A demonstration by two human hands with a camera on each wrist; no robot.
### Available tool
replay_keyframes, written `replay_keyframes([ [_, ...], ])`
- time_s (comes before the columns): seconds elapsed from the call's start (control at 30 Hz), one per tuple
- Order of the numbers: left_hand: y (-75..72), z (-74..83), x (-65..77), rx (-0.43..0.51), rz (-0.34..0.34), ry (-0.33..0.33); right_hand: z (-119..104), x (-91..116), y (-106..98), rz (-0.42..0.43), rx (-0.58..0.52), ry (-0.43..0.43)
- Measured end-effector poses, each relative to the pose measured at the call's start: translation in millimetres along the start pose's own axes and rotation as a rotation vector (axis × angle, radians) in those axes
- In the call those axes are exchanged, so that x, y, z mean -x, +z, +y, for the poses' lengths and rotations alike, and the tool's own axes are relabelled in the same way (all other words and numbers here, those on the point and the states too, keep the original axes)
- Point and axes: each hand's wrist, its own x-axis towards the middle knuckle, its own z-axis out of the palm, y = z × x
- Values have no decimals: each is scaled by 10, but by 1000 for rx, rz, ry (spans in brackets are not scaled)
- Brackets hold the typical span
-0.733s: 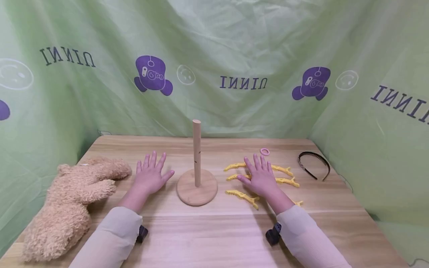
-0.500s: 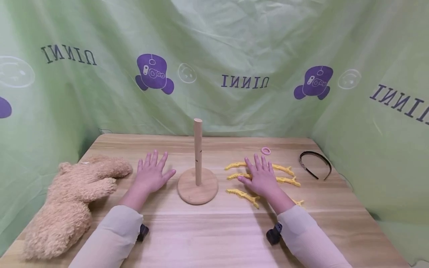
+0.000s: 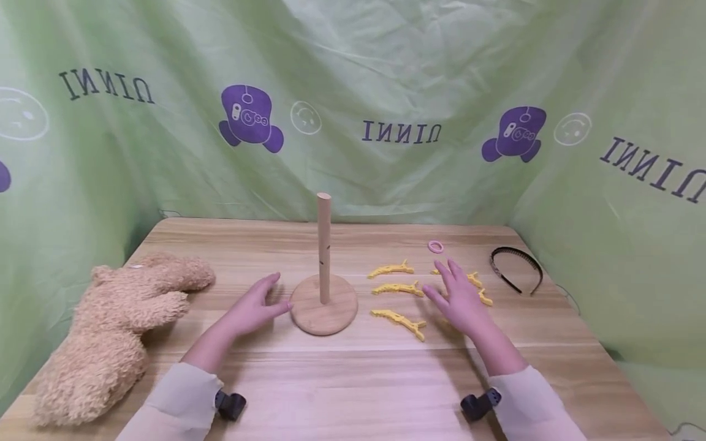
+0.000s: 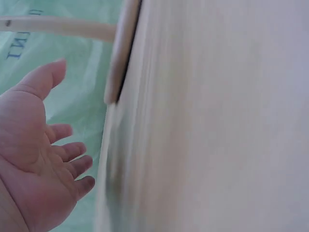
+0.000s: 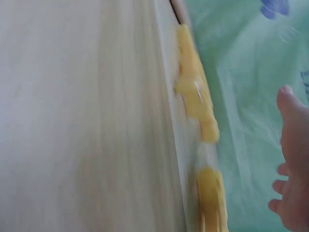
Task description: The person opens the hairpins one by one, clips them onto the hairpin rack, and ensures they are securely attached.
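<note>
My left hand holds nothing; its fingers are relaxed, with the thumb near the round base of a wooden stand. The stand's plain post rises upright. In the left wrist view the palm faces the camera side, fingers slightly bent. Over on the right, my right hand hovers with spread fingers, also holding nothing. Yellow hair clips lie in two columns. Three on the left show whole; those on the right are partly hidden by the right hand. One blurred clip shows in the right wrist view.
A light-brown plush toy lies along the table's left side. A pink hair ring lies toward the back, and a black headband at the right. Green curtains enclose the wooden table behind and at both sides.
Both hands have turned from palm-down onto their sides, thumbs inward. The right hand has shifted right, uncovering the ends of the left clips. The objects stay where they were.
</note>
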Motion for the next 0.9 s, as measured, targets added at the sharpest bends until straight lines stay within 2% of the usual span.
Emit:
replay_keyframes([
  [0.27, 233, -9, 95, 198, 25, -58, 343, 328, -196, -49, -137, 86],
  [0.37, 287, 2, 97, 227, 40, -69, 474, 454, -235, -52, -159, 119],
  [0.57, 343, -3, 122, 147, 51, -14, 717, 635, -232, -63, -194, 114],
  [0.8, 380, -45, 109, 44, 68, 24, 911, 776, -302, -181, -331, 156],
  [0.9, 400, -43, 92, 22, 73, 29, 969, 812, -339, -192, -305, 151],
])
